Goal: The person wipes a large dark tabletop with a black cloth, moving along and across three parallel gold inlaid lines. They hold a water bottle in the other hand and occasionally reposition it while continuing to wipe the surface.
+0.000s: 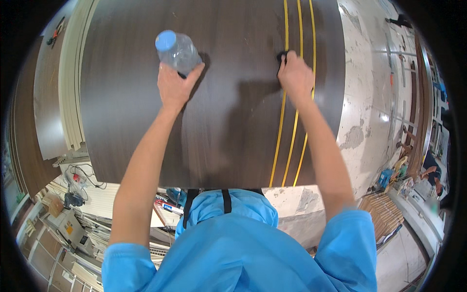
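A large dark brown wood-grain board (233, 29) lies flat in front of me, with three thin yellow stripes (279, 141) running along its right side. My left hand (174, 87) is wrapped round the lower part of a clear plastic bottle (186, 52) with a light blue cap, which tilts away to the upper left over the board. On the stripes, my right hand (297, 80) is closed round a small black thing (281, 57), mostly hidden by the fingers. It looks pressed to the board's surface, but its kind does not show.
Pale-edged panels (73, 73) are stacked left of the board, with another brown board (48, 104) beyond them. A red-handled tool (57, 31) lies there. Cables (80, 175) hang at lower left. At right are a stained pale floor (362, 117), stacked wooden strips (382, 214) and another person (430, 170).
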Demonstrator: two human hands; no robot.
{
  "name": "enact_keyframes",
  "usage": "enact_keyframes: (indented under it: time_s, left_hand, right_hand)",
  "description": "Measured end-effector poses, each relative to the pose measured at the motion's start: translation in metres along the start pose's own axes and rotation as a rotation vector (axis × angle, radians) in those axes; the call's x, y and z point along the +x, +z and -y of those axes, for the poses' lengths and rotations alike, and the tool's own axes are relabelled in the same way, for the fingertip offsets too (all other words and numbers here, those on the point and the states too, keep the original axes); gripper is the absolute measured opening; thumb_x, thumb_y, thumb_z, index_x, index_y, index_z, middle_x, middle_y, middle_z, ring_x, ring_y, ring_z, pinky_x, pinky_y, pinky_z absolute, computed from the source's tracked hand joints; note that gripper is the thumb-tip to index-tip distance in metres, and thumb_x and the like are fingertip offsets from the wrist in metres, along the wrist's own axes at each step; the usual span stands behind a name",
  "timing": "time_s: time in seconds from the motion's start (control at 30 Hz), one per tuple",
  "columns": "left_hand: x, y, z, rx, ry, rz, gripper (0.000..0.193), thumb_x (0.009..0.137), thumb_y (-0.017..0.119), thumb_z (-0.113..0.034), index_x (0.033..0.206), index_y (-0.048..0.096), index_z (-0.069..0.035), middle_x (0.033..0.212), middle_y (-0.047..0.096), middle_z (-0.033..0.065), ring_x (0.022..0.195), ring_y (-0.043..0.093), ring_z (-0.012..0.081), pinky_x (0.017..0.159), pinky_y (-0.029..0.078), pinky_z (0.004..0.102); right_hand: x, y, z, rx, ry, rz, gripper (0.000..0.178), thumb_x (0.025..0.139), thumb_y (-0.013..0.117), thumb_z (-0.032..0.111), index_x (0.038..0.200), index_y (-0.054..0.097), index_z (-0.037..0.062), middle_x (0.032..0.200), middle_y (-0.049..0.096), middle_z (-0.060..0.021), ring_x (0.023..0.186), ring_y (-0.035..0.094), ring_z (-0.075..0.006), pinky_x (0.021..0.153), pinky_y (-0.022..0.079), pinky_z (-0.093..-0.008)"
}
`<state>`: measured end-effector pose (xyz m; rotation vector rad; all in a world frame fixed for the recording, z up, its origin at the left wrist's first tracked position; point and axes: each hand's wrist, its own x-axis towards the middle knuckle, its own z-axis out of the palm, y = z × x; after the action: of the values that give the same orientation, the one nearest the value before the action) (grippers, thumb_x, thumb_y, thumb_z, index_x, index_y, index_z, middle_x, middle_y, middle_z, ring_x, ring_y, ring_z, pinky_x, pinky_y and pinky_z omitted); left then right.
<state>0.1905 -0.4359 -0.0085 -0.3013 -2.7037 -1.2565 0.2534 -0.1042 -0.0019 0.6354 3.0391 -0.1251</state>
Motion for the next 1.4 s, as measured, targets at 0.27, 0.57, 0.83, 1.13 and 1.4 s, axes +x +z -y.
enact_keyframes:
  time_s: [0.27,0.57,0.83,1.13,1.4]
  left_hand:
    - [-0.024,-0.012,-0.011,-0.179,-0.015,0.047,0.062,0.083,0.089,-0.047,0.122,0.069,-0.003,0.124,0.072,0.0177,0.118,0.064,0.0376,0.1,0.051,0.0498]
    - [-0.117,-0.043,-0.021,-0.18,0.0,0.175,0.046,0.087,0.087,-0.036,0.117,0.073,-0.005,0.122,0.072,0.0173,0.116,0.065,0.0378,0.102,0.049,0.0492]
    - [-0.152,-0.049,-0.013,-0.165,0.036,0.124,0.05,0.085,0.089,-0.039,0.117,0.073,-0.005,0.124,0.07,0.0141,0.119,0.065,0.0349,0.105,0.049,0.0473]
    - [-0.151,-0.04,-0.004,-0.014,0.067,0.116,0.054,0.085,0.089,-0.041,0.121,0.071,-0.004,0.125,0.069,0.0156,0.12,0.064,0.037,0.105,0.049,0.0482]
    - [-0.149,-0.041,-0.009,-0.085,-0.003,0.124,0.053,0.086,0.087,-0.04,0.121,0.07,-0.004,0.123,0.07,0.015,0.117,0.064,0.0336,0.106,0.047,0.0458]
  right_hand:
    - [-0.334,-0.021,0.0,0.125,-0.027,0.028,0.019,0.102,0.069,0.025,0.098,0.06,0.0088,0.091,0.062,-0.0152,0.081,0.069,-0.0384,0.066,0.055,-0.052]
    - [-0.371,-0.016,-0.028,0.21,0.207,0.037,0.023,0.103,0.067,0.029,0.097,0.06,0.0085,0.088,0.069,-0.017,0.079,0.07,-0.0434,0.068,0.055,-0.0543]
    - [-0.393,-0.023,-0.027,0.291,0.303,0.18,0.026,0.103,0.065,0.031,0.096,0.064,0.0065,0.087,0.073,-0.0228,0.085,0.071,-0.0481,0.074,0.053,-0.0593]
    - [-0.39,-0.026,-0.022,0.293,0.329,0.214,0.026,0.103,0.065,0.03,0.095,0.065,0.0049,0.088,0.074,-0.0233,0.087,0.072,-0.0469,0.075,0.054,-0.0588]
    - [-0.38,-0.022,-0.019,0.295,0.347,0.128,0.029,0.104,0.062,0.033,0.099,0.068,0.0057,0.093,0.076,-0.0218,0.09,0.073,-0.0454,0.079,0.055,-0.0581]
